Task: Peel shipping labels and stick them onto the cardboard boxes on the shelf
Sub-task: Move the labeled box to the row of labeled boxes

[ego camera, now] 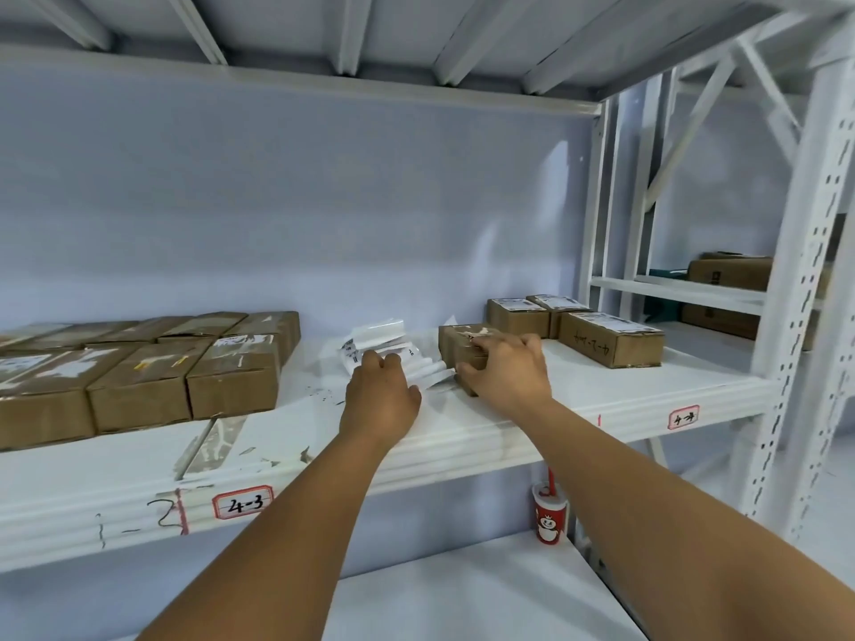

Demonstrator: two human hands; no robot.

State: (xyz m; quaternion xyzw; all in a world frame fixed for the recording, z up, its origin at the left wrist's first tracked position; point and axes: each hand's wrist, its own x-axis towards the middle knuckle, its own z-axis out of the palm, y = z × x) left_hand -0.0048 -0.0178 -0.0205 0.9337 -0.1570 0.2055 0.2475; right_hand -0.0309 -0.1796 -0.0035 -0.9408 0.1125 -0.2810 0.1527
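A loose heap of white shipping labels [375,340] lies mid-shelf on the white shelf board [601,390]. My left hand [381,390] reaches into the heap, fingers curled round some of the label sheets. Just right of it sits a small cardboard box [455,340] with torn tape on top. My right hand [506,370] holds that box, fingers over its top and thumb on its front. Three boxes with white labels stuck on top [610,337] stand further right. Several unlabelled boxes [185,363] are packed together at the left.
White steel uprights [796,289] frame the shelf at the right, with more boxes [731,272] on the neighbouring rack. A red paper cup with a straw [550,518] stands on the lower shelf. Tags reading 2-3 and 4-4 mark the shelf's front edge.
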